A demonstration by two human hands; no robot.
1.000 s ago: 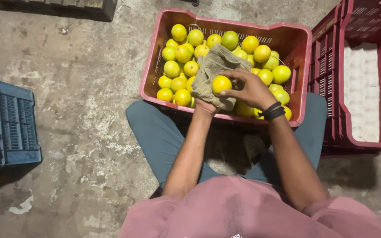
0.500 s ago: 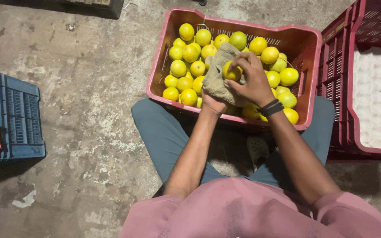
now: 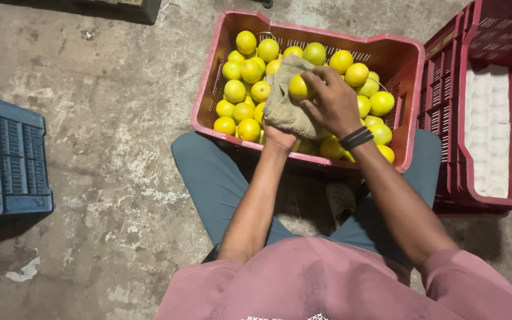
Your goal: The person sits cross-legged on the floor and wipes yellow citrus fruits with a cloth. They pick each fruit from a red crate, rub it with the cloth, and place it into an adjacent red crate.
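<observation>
Yellow fruit point(image 3: 299, 88) — right grip point(image 3: 327, 101) clamped on it, left grip point(image 3: 280, 133) clutching cloth point(image 3: 285, 106) — over pink crate point(image 3: 208, 89).

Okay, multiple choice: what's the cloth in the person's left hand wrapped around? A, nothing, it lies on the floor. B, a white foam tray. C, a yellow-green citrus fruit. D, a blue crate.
C: the right hand presses a yellow-green fruit into the cloth held by the left hand above the red crate.

yellow fruit point(image 3: 298, 88) gripped by right hand point(image 3: 331, 101), rubbed against olive cloth point(image 3: 284, 101) held by left hand point(image 3: 280, 134), pink crate point(image 3: 303, 32) packed full underneath
</observation>
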